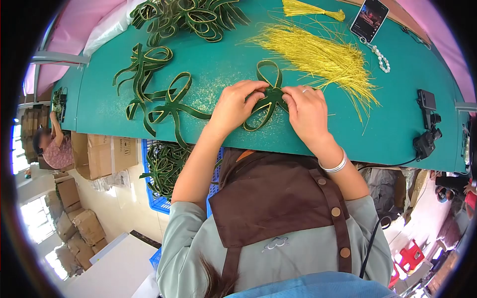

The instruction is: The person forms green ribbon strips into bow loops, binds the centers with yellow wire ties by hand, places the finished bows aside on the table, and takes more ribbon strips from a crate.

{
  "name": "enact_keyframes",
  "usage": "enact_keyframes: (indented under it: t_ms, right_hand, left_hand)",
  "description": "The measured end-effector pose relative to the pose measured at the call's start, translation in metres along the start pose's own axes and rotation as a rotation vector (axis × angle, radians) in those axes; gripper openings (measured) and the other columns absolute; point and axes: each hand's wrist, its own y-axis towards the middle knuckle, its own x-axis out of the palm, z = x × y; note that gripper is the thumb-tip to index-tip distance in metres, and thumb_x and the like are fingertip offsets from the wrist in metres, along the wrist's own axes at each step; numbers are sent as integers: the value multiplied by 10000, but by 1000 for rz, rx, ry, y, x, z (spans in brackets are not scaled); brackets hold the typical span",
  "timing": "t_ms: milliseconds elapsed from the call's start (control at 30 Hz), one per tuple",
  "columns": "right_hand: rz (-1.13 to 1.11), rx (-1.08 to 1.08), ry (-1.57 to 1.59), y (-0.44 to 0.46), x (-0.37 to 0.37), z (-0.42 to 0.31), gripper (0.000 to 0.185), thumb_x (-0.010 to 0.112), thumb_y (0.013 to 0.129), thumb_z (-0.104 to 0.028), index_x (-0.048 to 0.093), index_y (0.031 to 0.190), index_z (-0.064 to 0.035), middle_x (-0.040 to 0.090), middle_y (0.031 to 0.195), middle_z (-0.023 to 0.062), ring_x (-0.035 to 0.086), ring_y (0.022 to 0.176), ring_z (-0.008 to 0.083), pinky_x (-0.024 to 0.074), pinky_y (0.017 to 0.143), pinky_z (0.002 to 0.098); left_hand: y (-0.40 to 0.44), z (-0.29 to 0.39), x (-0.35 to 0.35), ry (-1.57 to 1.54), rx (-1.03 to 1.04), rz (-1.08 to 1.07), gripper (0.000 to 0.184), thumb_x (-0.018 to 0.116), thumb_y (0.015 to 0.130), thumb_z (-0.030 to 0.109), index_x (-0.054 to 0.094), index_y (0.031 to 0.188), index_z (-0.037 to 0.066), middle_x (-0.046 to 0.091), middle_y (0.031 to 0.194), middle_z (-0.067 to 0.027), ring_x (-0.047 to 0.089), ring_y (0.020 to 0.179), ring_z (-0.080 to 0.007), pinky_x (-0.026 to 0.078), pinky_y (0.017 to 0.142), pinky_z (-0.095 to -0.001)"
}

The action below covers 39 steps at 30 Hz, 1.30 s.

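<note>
A dark green ribbon bow with gold edges (271, 99) lies on the green table in front of me, one loop pointing away and another toward me. My left hand (237, 103) pinches it near the middle from the left. From the other side, my right hand (307, 110), with a ring on one finger, grips its right part between thumb and fingers. Part of the bow is hidden behind the fingers. To the left lie another ribbon bow (173, 105) and a bunch of looped ribbons (144, 64). Gold glitter is scattered around them.
Gold wire ties (318, 54) spread out behind my right hand, with a tied bundle (313, 10) beyond. A phone (369, 21) with a beaded strap sits far right. Black devices (426, 124) stand at the right edge. A ribbon pile (191, 17) and a blue basket (158, 201) are left.
</note>
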Motion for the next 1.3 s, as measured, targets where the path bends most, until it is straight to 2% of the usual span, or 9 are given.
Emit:
enact_keyframes:
  t_ms: [167,300,667,867,1000,1067,1200,1267,1300]
  right_hand:
    - [-136,-9,-77,-1,-2,0,54,710,870,-105,711,920,-83,692,835,59,627,817,255,419,770,390]
    - [-136,-24,-108,0,1,0,21,704,873,-101,699,891,-91,686,827,52,619,806,251,410,763,390]
    - [-9,-34,-41,6,3,-7,27,698,888,-112,676,890,-98,657,794,36,598,771,250,402,748,386]
    - [26,-29,-1,4,8,-3,29,709,885,-110,691,899,-93,677,819,34,606,779,245,405,755,381]
    - [-4,-31,13,4,4,-1,33,714,885,-113,705,910,-93,688,830,35,616,796,243,411,764,377]
    - [10,-9,41,3,-5,0,34,713,888,-106,710,918,-88,690,830,41,626,807,236,415,783,369]
    - [-53,64,118,4,-22,0,60,708,887,-76,720,946,-70,698,829,67,641,810,265,449,791,371]
    - [-81,44,288,10,-20,-4,111,692,891,-23,725,997,-31,722,851,87,680,783,226,509,759,353]
    - [-81,41,290,13,-20,-11,111,692,891,-23,725,997,-31,722,851,87,680,783,226,509,759,353]
  left_hand:
    - [1,-1,0,2,11,2,249,712,893,47,720,1141,46,739,977,-113,726,877,-251,569,767,-335]
    - [2,0,0,-14,3,-2,236,715,890,49,727,1125,41,737,971,-116,722,868,-256,567,764,-338]
    - [5,-5,4,78,163,65,153,762,824,19,743,975,34,704,881,-114,678,812,-290,547,726,-374]
    - [10,-1,5,173,243,67,127,739,837,26,699,957,38,673,880,-114,652,823,-308,532,722,-399]
    - [9,3,-1,195,206,53,101,696,870,22,656,963,34,649,889,-103,635,807,-278,519,726,-380]
    - [4,-6,-19,115,19,193,103,661,880,28,634,979,39,642,926,-108,640,825,-279,518,730,-382]
    - [1,24,-51,146,38,211,119,657,884,27,623,997,39,634,950,-114,636,846,-276,520,758,-370]
    - [5,38,-41,185,253,184,89,649,900,18,622,981,42,629,1004,-109,641,885,-246,518,824,-340]
    - [7,43,-34,188,252,186,89,649,900,18,622,981,42,629,1004,-109,641,885,-246,518,824,-340]
